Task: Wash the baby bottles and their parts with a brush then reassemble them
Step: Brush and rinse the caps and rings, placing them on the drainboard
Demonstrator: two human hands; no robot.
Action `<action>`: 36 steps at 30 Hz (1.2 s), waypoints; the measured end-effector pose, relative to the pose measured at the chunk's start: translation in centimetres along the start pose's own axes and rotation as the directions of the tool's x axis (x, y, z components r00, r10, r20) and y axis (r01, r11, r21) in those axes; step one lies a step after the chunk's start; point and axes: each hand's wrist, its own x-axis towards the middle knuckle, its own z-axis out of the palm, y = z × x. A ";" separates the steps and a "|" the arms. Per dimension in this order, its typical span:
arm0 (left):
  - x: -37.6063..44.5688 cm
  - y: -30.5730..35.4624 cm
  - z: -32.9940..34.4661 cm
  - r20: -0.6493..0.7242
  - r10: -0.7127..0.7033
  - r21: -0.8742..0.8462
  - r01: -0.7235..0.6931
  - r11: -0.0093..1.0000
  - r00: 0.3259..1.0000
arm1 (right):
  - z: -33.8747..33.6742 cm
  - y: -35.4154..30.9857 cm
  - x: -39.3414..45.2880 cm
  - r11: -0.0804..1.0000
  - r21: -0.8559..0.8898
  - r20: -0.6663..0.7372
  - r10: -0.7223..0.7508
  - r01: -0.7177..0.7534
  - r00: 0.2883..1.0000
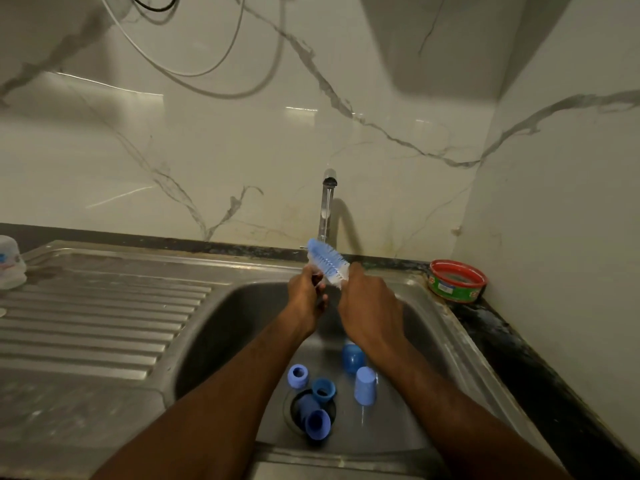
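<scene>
Surface: stainless sink unit (446, 317), lower half of frame; ribbed drainboard (104, 313) at left, basin at centre-right.
Counter: dark, speckled strip (512, 337) along back and right edge of sink.
Wall: glossy white marble-look panels w/ grey veins (207, 150), fills upper frame; corner at right. Thin cables (194, 75) loop across upper left.
Tap: chrome, upright (326, 206), centre frame, behind basin.
Brush: blue/white bristle head (329, 259) angled up-left, just below tap, above basin.
Right hand: (370, 306) curled round brush at its lower end, centre-right.
Left hand: (306, 296) fingers curled at brush's left side, touching bristles; whether it pinches a small part, cannot tell.
Bottle parts: 5 blue pcs on basin floor, lower centre. Ring (298, 375) at left; darker ring (323, 390) beside drain; cup-shaped pc (317, 422) lying over drain (290, 407); pale cap (365, 386) upside down at right; round pc (353, 356) partly hidden by right wrist.
Bottle: white, printed (10, 261), far left edge, on drainboard, cut off by frame.
Tub: red-rimmed, green label (457, 280), on counter at right near wall corner.
</scene>
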 end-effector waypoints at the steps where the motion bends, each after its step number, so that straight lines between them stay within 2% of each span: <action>1: -0.1 0.0 0.0 0.023 0.004 -0.002 -0.004 1.000 1.000 | 0.4 -0.3 0.1 1.000 0.015 0.010 -0.008 0.008 1.000; 6: -0.9 -0.5 1.2 0.090 0.040 0.047 -0.045 0.998 0.995 | 0.3 0.2 1.7 0.996 0.007 0.050 0.088 -0.089 0.995; 11: 0.1 -0.5 1.0 -0.107 0.254 0.149 -0.237 0.960 0.961 | -1.1 1.7 1.9 0.998 -0.013 -0.072 0.062 -0.063 0.996; 15: 0.8 -0.5 -0.2 -0.186 0.260 0.189 -0.225 0.956 0.947 | 0.1 0.2 0.7 0.996 -0.043 -0.021 -0.078 0.077 0.997; 19: 0.2 -0.2 0.0 -0.086 0.196 0.183 -0.178 0.967 0.977 | 1.0 -0.7 1.6 0.999 0.007 0.061 -0.040 0.040 0.997; 23: -0.3 -0.1 0.4 -0.051 0.252 0.189 -0.238 0.953 0.966 | -0.9 1.1 2.8 0.998 -0.033 0.068 0.048 -0.046 0.997; 26: -0.2 0.1 0.4 -0.123 0.300 0.249 -0.263 0.932 0.946 | -2.2 2.2 2.4 0.995 -0.073 -0.084 -0.070 0.064 0.994; 28: 0.0 -0.1 -0.1 -0.119 0.341 0.332 -0.286 0.899 0.932 | -2.0 1.5 1.6 0.986 -0.076 -0.056 -0.153 0.149 0.987; 31: 0.0 -0.4 -0.8 -0.016 0.414 0.469 -0.359 0.807 0.910 | -0.6 0.2 0.5 0.975 -0.082 0.045 -0.205 0.208 0.978; 33: 0.0 -0.3 -1.0 0.071 0.474 0.509 -0.441 0.740 0.878 | -0.4 0.1 1.2 0.984 -0.072 0.051 -0.157 0.160 0.986; 36: -0.2 0.0 -0.9 0.182 0.514 0.553 -0.520 0.651 0.838 | -1.2 0.9 2.4 0.995 -0.095 0.063 0.016 -0.010 0.998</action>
